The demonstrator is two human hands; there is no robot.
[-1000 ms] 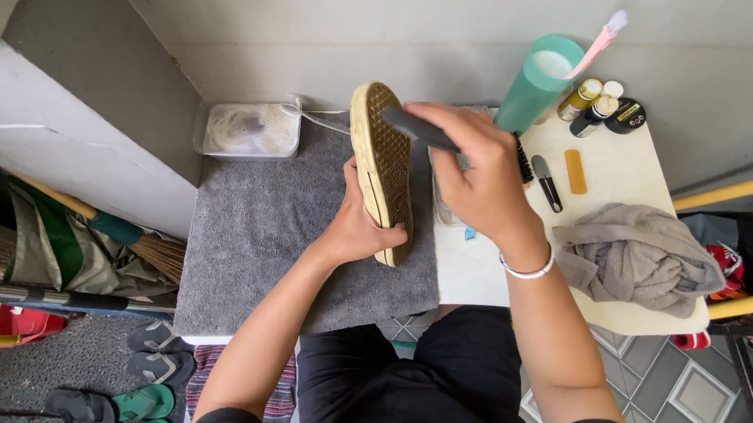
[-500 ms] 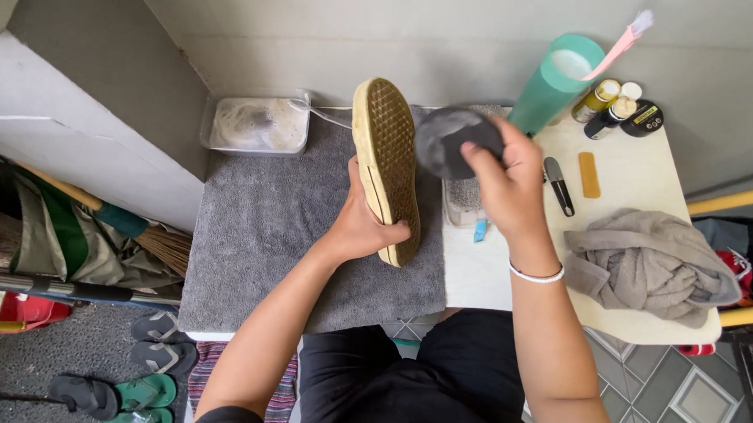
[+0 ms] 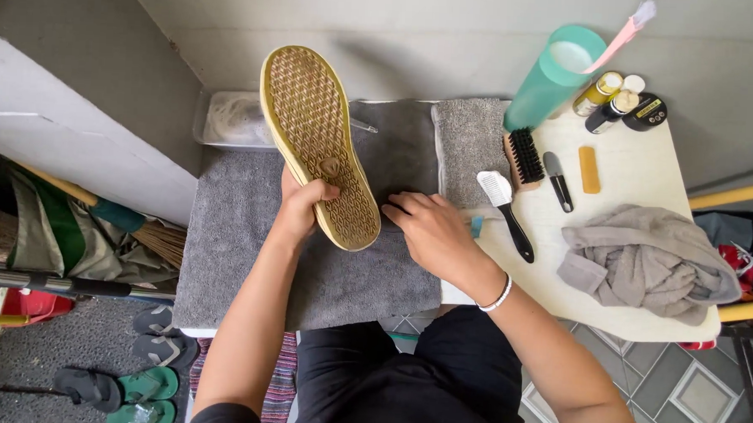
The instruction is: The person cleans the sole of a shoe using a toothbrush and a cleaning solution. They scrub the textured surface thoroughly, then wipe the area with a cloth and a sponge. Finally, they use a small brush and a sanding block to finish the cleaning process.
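Observation:
My left hand grips a shoe by its side near the heel and holds it up with the tan, patterned sole facing me, toe pointing away. My right hand lies palm down, fingers a little apart, on the grey mat just right of the shoe's heel, and holds nothing. A small grey cloth lies flat beyond that hand. A white-headed brush with a black handle rests just right of my right hand.
The white table carries a black bristle brush, a small black tool, a yellow block, a teal cup, small bottles and a crumpled grey towel. A clear tub sits behind the shoe. Sandals lie on the floor.
My right hand let go of the grey cloth, which now lies at the back of the mat, and came down onto the mat. The shoe tilted left in my left hand.

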